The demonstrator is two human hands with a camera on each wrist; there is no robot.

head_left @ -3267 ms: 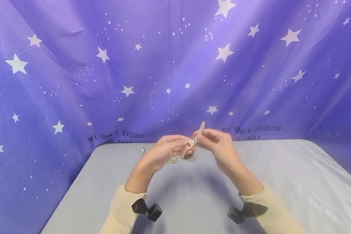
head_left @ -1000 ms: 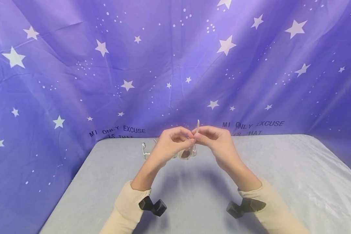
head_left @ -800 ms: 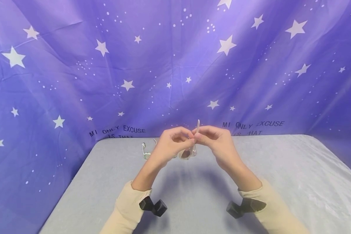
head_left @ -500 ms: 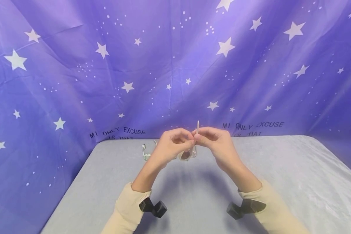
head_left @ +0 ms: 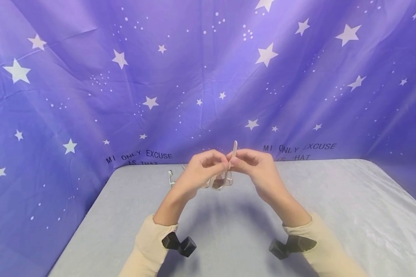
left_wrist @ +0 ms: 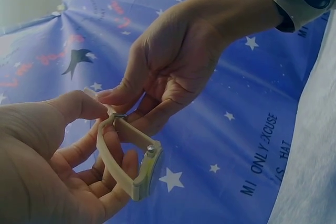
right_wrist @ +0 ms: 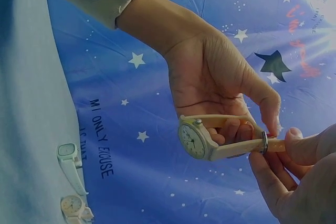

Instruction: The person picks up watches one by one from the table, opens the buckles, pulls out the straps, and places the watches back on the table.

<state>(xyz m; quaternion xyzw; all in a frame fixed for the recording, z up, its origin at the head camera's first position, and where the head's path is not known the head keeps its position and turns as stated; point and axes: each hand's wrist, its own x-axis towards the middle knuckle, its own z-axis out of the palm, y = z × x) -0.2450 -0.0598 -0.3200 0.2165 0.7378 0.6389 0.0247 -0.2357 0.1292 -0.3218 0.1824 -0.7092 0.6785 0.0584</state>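
A cream wristwatch point(right_wrist: 193, 139) with a round pale dial and a metal buckle point(right_wrist: 264, 142) hangs between both hands above the table. Its strap forms a loop, the two ends meeting at the buckle. My left hand point(head_left: 202, 171) pinches the strap at the buckle between thumb and fingertips, other fingers passing behind the loop. My right hand point(head_left: 258, 165) pinches the strap's tail, whose tip point(head_left: 235, 144) points upward past its fingers. In the left wrist view the cream strap point(left_wrist: 113, 163) bows out below the buckle, and the watch's crown shows at the case's side.
On the grey-covered table point(head_left: 235, 238) behind the hands lie other watches, among them a pale green one with a squarish face point(right_wrist: 68, 153) and a cream one with a round dial point(right_wrist: 72, 205). A purple star-printed curtain point(head_left: 201, 77) hangs behind the table. Each sleeve carries a black wrist camera.
Since the earliest frame, the watch has turned to hang more upright, and the left thumb has come onto the buckle end. Lately the hands have barely moved; the strap tip leans slightly right.
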